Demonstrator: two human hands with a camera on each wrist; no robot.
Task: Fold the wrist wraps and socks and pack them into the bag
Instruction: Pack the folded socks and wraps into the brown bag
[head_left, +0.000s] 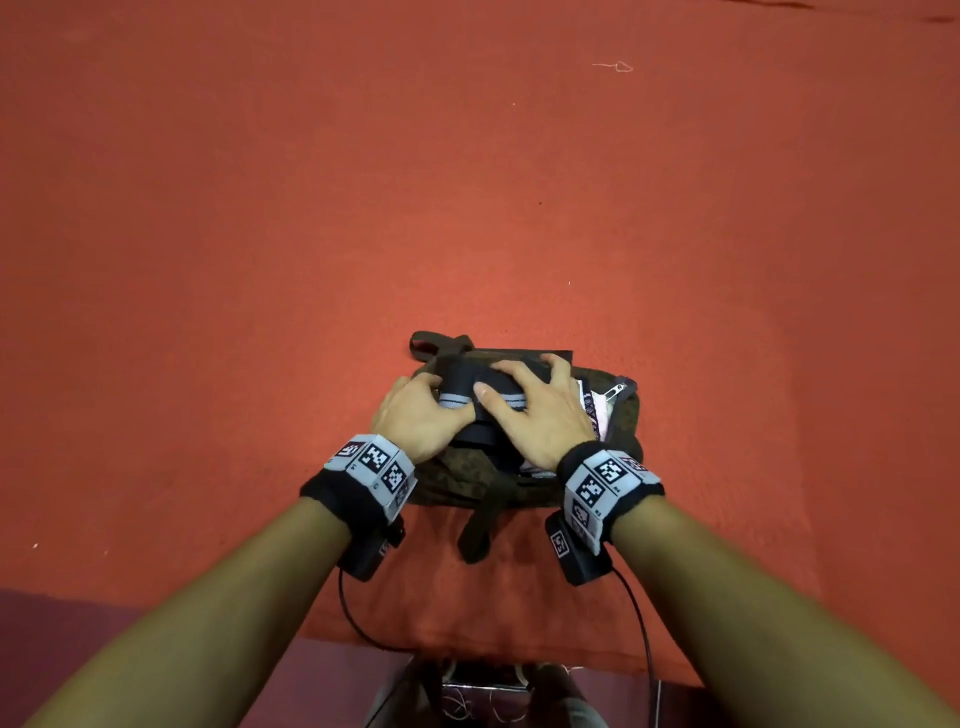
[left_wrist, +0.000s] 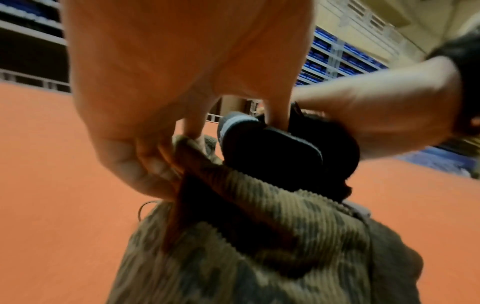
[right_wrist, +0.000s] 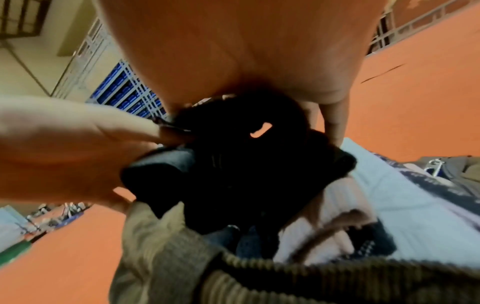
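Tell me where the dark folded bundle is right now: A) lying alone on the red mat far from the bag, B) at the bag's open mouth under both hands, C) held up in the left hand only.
B: both the left hand and the right hand press the dark folded bundle at the open mouth of the camouflage bag.

Black folded wraps (head_left: 485, 395) atop open camouflage bag (head_left: 457, 478).
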